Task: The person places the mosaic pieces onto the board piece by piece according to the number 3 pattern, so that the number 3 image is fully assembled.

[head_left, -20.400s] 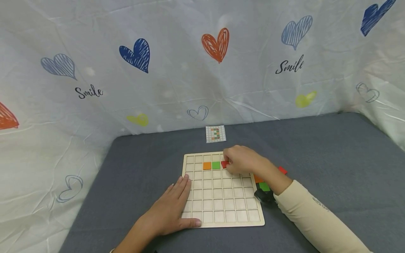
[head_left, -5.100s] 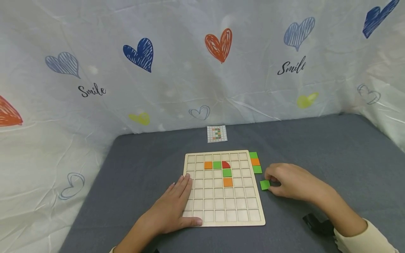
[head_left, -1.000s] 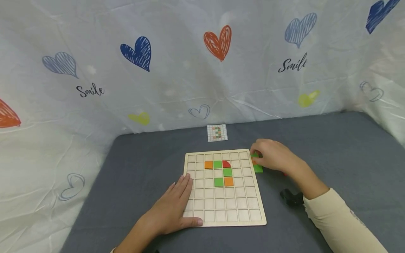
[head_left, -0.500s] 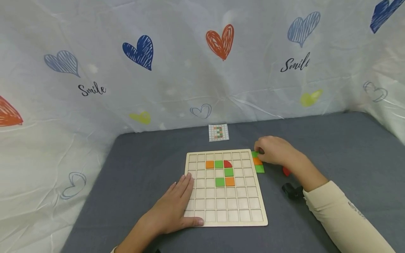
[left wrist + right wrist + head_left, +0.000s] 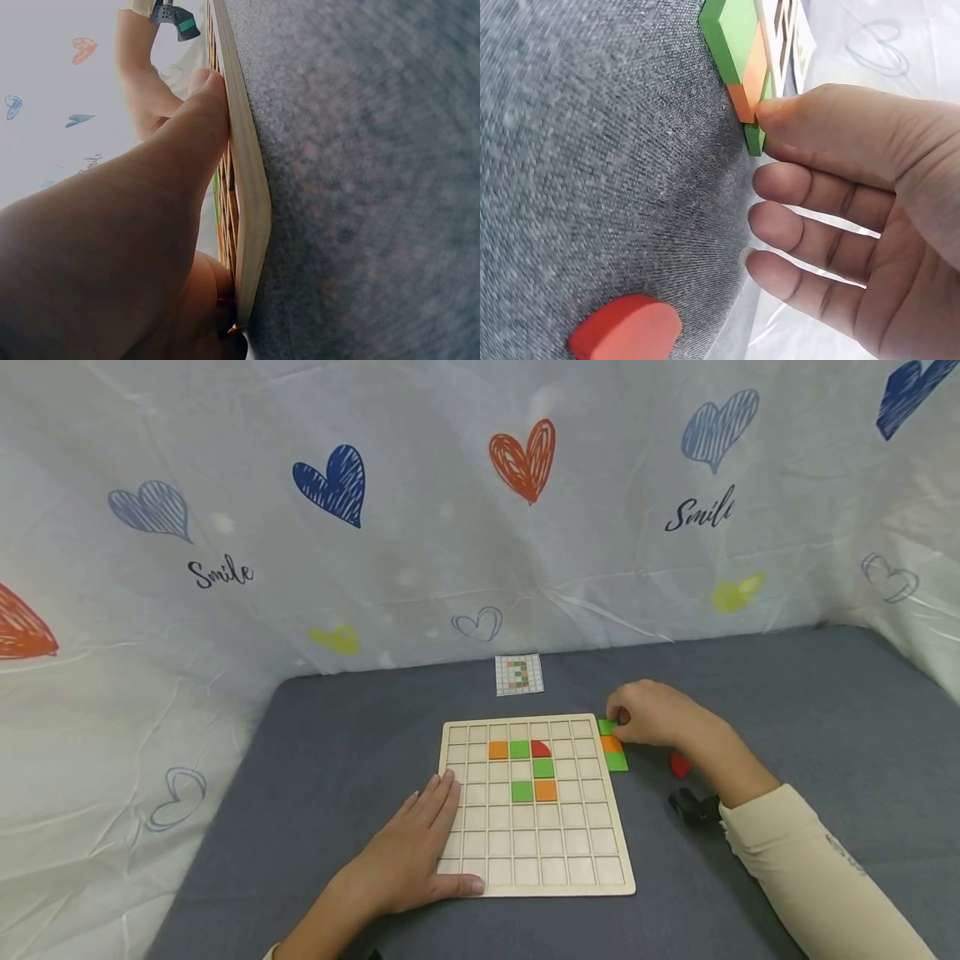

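Observation:
A pale wooden grid board (image 5: 573, 839) lies before me, with orange, green and red tiles in some of its squares. My left hand (image 5: 412, 843) rests on its left side, fingers straight and thumb along the near edge. Beyond the board's right edge, tiles lie in a short row: green (image 5: 617, 762), orange (image 5: 611, 744) and a far green tile (image 5: 607, 726). My right hand (image 5: 656, 714) pinches at that far green tile, thumb beside the orange one; the index fingertip is hidden. In the right wrist view, the other fingers hang loosely curled above the cloth.
A red rounded tile (image 5: 680, 766) lies on the grey cloth (image 5: 345, 752) under my right forearm. A small card with a coloured grid pattern (image 5: 519, 675) sits at the back, before a white curtain (image 5: 420, 552). A black wrist device (image 5: 693, 808) is on my right wrist.
The green tile pinched about five seconds ago sits on the board, left of the lower orange tile. My right hand moved to the far green tile and shifted slightly back. The left stayed still.

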Available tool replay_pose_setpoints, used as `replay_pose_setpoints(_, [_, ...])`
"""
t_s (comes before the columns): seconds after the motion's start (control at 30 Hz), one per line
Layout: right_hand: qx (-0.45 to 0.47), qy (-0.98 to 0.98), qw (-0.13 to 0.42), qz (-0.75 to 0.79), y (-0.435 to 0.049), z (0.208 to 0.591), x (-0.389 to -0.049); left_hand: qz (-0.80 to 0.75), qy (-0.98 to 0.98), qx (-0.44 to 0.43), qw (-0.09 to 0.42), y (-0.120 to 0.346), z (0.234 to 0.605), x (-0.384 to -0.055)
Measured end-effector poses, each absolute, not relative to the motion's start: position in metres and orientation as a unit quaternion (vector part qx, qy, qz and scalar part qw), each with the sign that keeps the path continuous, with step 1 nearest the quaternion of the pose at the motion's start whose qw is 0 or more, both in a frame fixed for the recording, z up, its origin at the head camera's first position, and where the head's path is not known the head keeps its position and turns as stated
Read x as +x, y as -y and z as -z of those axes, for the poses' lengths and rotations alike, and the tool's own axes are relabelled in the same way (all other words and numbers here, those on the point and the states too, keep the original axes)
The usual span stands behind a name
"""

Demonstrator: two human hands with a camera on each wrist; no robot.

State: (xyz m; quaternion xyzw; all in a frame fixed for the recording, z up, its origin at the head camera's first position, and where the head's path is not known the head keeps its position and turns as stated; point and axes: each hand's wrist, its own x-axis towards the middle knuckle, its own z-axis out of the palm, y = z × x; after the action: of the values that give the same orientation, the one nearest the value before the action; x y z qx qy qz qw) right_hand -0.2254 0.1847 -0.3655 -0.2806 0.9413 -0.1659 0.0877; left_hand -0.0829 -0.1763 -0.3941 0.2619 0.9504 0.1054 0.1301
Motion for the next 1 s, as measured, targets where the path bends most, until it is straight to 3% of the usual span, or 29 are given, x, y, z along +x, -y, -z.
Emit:
replay_pose_setpoints(0.33, [-0.274, -0.944, 0.086, 0.163, -0.186, 0.366, -0.230, -0.103, -0.951, 0.263, 0.126, 0.177, 0.394, -0.083])
replay_pose_setpoints(1.0, [-0.240, -0.935, 0.169, 0.199, -0.214, 0.363, -0.211, -0.108, -0.951, 0.252, 0.145, 0.175, 0.391, -0.083])
